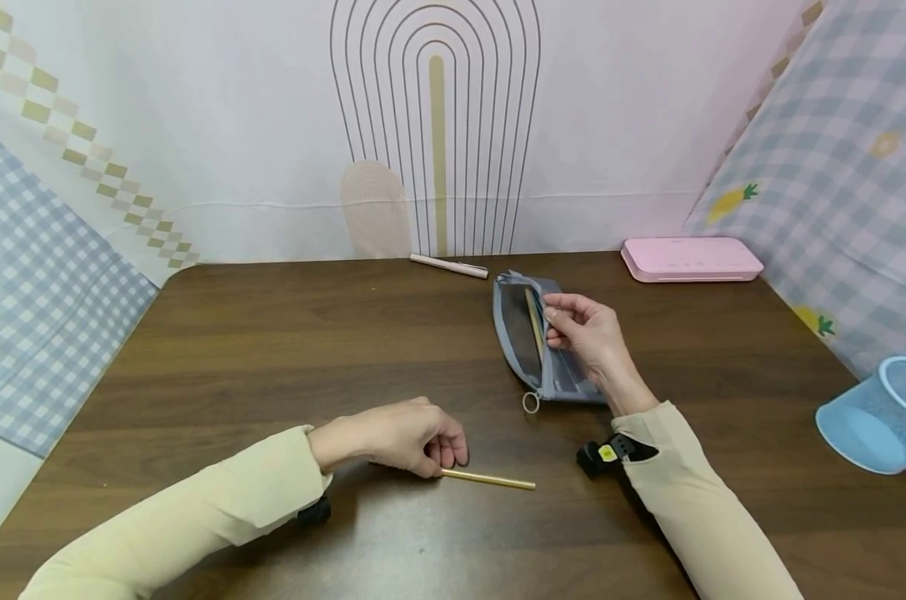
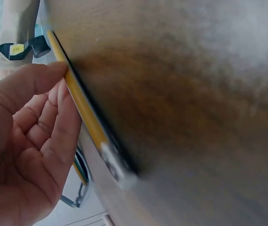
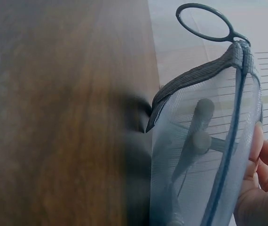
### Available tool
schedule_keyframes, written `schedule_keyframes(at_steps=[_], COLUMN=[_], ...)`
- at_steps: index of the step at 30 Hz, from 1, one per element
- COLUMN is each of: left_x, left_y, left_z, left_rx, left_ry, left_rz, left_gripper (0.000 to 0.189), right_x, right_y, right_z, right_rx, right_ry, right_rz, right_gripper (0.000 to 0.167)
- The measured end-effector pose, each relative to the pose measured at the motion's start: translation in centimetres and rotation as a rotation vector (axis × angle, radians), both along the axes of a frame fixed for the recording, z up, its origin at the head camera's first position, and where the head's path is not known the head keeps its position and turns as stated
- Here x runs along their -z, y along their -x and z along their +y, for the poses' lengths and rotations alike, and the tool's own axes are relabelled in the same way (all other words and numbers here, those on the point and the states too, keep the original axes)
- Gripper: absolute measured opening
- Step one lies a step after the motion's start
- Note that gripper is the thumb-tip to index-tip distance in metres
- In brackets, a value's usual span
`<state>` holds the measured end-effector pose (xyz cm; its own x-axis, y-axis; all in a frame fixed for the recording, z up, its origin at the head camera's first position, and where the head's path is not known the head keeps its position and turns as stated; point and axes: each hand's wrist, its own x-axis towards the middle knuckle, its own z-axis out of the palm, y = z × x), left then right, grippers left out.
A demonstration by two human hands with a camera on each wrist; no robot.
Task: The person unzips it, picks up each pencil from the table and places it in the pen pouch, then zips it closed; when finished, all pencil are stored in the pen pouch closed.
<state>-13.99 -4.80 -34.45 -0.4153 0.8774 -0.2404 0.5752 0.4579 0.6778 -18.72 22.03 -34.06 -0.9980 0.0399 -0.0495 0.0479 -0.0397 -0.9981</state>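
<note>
Near the table's front, my left hand [image 1: 415,437] pinches a yellow pencil [image 1: 490,480] between thumb and fingers, the pencil lying nearly level close over the wood. In the left wrist view a silvery ferrule [image 2: 113,160] shows at the pencil's near end. My right hand [image 1: 591,342] pinches the upper edge of a grey-blue mesh zip pouch [image 1: 573,379], whose mouth gapes toward the left. Inside the pouch a yellow stick-like item [image 1: 533,321] shows. The pouch's zipper carries a ring pull [image 3: 204,36]. Blurred grey shapes show through the mesh in the right wrist view.
A white pen [image 1: 448,266] lies at the table's back edge, left of the pouch. At the back right rests a pink case [image 1: 690,271]. A light-blue mesh bin [image 1: 853,429] is at the right edge. Patterned cloth [image 1: 272,167] hangs behind the table [image 1: 272,350].
</note>
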Motion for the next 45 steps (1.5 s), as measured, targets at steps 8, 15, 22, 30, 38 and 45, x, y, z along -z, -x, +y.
schedule_keyframes(at_steps=[8, 15, 22, 30, 38, 45], left_x=[-0.4, -1.3, -0.8, -0.3, 0.3, 0.8], left_y=[1.3, 4.9, 8.1, 9.9, 10.1, 9.7], left_z=[-0.6, -0.2, 3.5, 7.6, 10.4, 11.5], left_rx=[-0.043, -0.351, -0.643, -0.837, -0.900, -0.926], left_ry=[-0.029, -0.150, -0.322, -0.448, -0.475, -0.494], left_rz=[0.021, -0.394, -0.717, -0.887, -0.899, -0.872], left_gripper=[0.021, 0.026, 0.034, 0.040, 0.043, 0.041], right_x=[0.1, 0.1, 0.1, 0.0, 0.0, 0.0], right_y=[0.0, -0.1, -0.2, -0.1, -0.1, -0.2], right_z=[-0.1, -0.1, 0.0, 0.1, 0.0, 0.0], right_rx=[-0.006, -0.001, -0.001, -0.005, -0.007, -0.015], right_ry=[0.025, 0.019, 0.020, 0.010, 0.010, 0.006], right_rz=[-0.001, 0.003, -0.006, -0.001, -0.003, -0.012], right_gripper=[0.037, 0.036, 0.037, 0.036, 0.036, 0.034])
